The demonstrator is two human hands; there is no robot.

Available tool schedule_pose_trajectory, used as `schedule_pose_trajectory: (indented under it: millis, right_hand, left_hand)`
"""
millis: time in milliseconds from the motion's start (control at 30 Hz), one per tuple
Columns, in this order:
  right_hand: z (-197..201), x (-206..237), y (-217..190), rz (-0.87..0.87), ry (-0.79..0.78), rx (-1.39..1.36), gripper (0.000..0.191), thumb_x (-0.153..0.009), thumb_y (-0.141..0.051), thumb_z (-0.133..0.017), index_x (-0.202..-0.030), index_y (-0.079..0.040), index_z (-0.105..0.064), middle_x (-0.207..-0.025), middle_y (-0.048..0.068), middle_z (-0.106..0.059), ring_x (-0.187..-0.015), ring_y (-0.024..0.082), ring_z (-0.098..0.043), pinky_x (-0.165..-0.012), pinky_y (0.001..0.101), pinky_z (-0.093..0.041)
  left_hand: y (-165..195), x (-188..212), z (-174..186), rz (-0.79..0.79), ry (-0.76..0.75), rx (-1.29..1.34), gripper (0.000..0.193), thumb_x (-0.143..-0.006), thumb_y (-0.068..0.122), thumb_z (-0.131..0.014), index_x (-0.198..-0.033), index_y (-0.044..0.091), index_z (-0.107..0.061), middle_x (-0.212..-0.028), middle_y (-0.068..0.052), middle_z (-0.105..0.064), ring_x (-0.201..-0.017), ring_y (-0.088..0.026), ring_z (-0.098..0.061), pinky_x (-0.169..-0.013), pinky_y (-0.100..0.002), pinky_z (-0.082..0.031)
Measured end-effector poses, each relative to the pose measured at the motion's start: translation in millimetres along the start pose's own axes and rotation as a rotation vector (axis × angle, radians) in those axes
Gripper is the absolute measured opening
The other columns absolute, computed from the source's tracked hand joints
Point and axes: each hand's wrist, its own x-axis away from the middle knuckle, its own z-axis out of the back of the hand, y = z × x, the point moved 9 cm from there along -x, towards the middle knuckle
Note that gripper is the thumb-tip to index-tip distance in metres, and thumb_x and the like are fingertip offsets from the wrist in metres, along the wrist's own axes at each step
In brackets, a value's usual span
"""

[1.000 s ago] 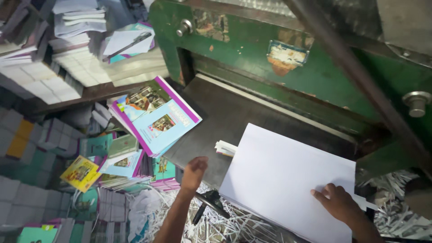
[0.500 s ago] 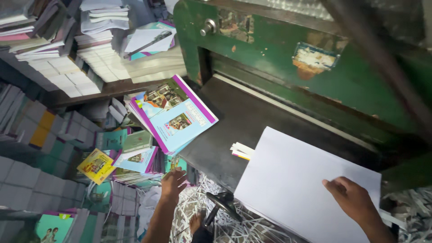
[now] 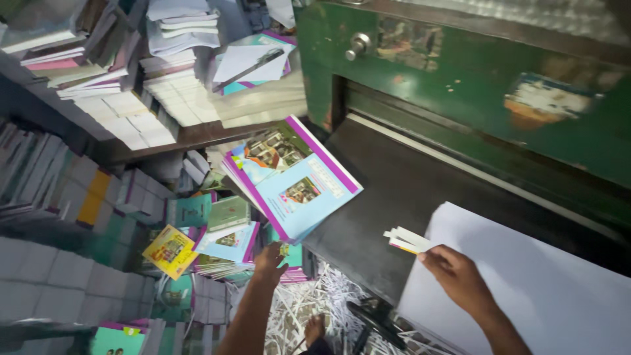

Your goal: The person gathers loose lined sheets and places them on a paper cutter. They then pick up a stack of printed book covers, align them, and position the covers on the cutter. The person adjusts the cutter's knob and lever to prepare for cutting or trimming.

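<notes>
A person stands at a green paper-cutting machine point(image 3: 460, 72), seen from above. Their right hand point(image 3: 457, 276) lies flat, fingers loosely curled, pressing on the near left corner of a white paper stack point(image 3: 526, 289) that sits on the machine's dark bed point(image 3: 394, 197). Just left of that hand, a few thin white paper strips point(image 3: 404, 240) lie on the bed. The left hand point(image 3: 269, 261) reaches down to the left, fingers open, holding nothing, just below the near edge of a stack of blue and purple booklets point(image 3: 296, 174) that overhangs the bed's left edge. Beneath it lie more coloured booklets, including a yellow booklet point(image 3: 169, 251). Shredded paper trimmings point(image 3: 315, 302) cover the floor nearby. Piles of white paper point(image 3: 151, 112) fill shelves at the far left.
</notes>
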Motion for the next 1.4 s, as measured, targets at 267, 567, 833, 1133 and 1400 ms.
schedule_pose_trajectory:
  millis: [267, 567, 833, 1133, 1400]
  right_hand:
    - [-162, -72, 51, -0.235, -0.227, -0.009, 0.047, -0.086, -0.047, -0.073, -0.107, -0.005, -0.077, -0.080, 0.006, -0.070, -0.062, 0.012, -0.066, -0.056, 0.0267, -0.055]
    - [-264, -134, 65, -0.343, -0.291, -0.454, 0.047, -0.086, -0.039, -0.074, -0.115, -0.002, -0.068, -0.095, 0.009, -0.071, -0.069, 0.018, -0.070, -0.058, 0.0310, -0.057]
    - [-314, -143, 48, -0.540, -0.330, -0.443, 0.056, -0.088, -0.048, -0.068, -0.123, -0.004, -0.066, -0.106, 0.011, -0.071, -0.084, 0.022, -0.071, -0.074, 0.0370, -0.059]
    - [-347, -150, 34, -0.682, -0.282, -0.656, 0.073, -0.090, -0.052, -0.063, -0.135, 0.004, -0.053, -0.118, 0.022, -0.066, -0.104, 0.033, -0.070, -0.091, 0.0480, -0.058]
    - [-379, -165, 16, -0.707, -0.191, -0.917, 0.074, -0.091, -0.047, -0.063, -0.139, 0.006, -0.046, -0.128, 0.024, -0.060, -0.119, 0.038, -0.062, -0.101, 0.0541, -0.054]
  left_hand:
    - [11, -42, -10, 0.002, -0.202, -0.013, 0.029, -0.090, 0.031, -0.063, -0.111, 0.012, -0.064, -0.120, -0.007, -0.062, -0.116, -0.030, -0.055, -0.097, -0.056, -0.045]
    - [25, -57, -6, 0.178, -0.112, -0.023, 0.021, -0.088, 0.025, -0.065, -0.103, 0.011, -0.065, -0.098, -0.005, -0.063, -0.093, -0.025, -0.061, -0.078, -0.046, -0.050]
    - [48, -44, -25, 0.269, -0.230, 0.086, 0.026, -0.088, 0.021, -0.067, -0.107, 0.005, -0.062, -0.093, -0.013, -0.063, -0.079, -0.030, -0.058, -0.068, -0.047, -0.052]
    - [55, -39, -34, 0.357, -0.186, 0.203, 0.024, -0.090, 0.021, -0.069, -0.108, 0.007, -0.062, -0.098, -0.010, -0.058, -0.092, -0.027, -0.058, -0.084, -0.049, -0.055]
    - [82, -10, -49, 0.337, -0.228, 0.131, 0.023, -0.089, 0.022, -0.064, -0.107, 0.008, -0.063, -0.102, -0.008, -0.064, -0.101, -0.025, -0.062, -0.098, -0.047, -0.049]
